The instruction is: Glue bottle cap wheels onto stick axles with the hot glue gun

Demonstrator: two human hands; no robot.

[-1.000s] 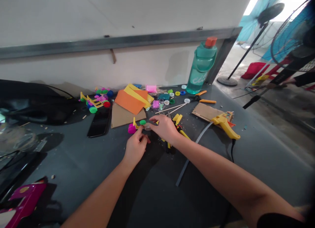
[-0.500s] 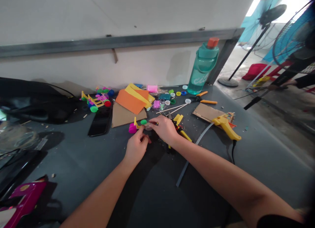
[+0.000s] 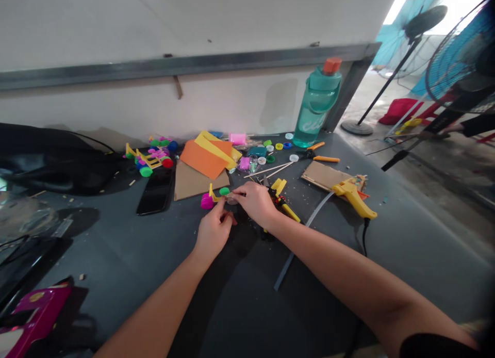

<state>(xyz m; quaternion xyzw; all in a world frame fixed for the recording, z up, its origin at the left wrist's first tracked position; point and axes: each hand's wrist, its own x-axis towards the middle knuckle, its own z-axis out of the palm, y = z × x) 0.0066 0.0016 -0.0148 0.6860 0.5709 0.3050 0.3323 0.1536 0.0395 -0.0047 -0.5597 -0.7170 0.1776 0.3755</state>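
A small craft car (image 3: 214,193) with yellow, pink and green parts lies on the grey tabletop in front of me. My left hand (image 3: 213,230) steadies it with the index fingertip against its near side, the other fingers curled. My right hand (image 3: 257,202) is closed in a pinch at the car's right end, by a pale round piece (image 3: 232,200); the fingers partly cover what they pinch. Yellow-handled pliers (image 3: 290,212) lie beside and partly under my right hand.
A yellow glue gun (image 3: 355,199) with a glue stick (image 3: 284,271) rests at right, near cardboard (image 3: 323,176). Behind are orange paper (image 3: 204,159), bottle caps (image 3: 279,146), orange-handled pliers (image 3: 327,159) and a teal bottle (image 3: 315,108). At left are a phone (image 3: 154,192) and a finished-looking craft car (image 3: 150,157).
The whole view has shifted slightly. Both hands keep the same hold at the small craft car, with no clear movement.
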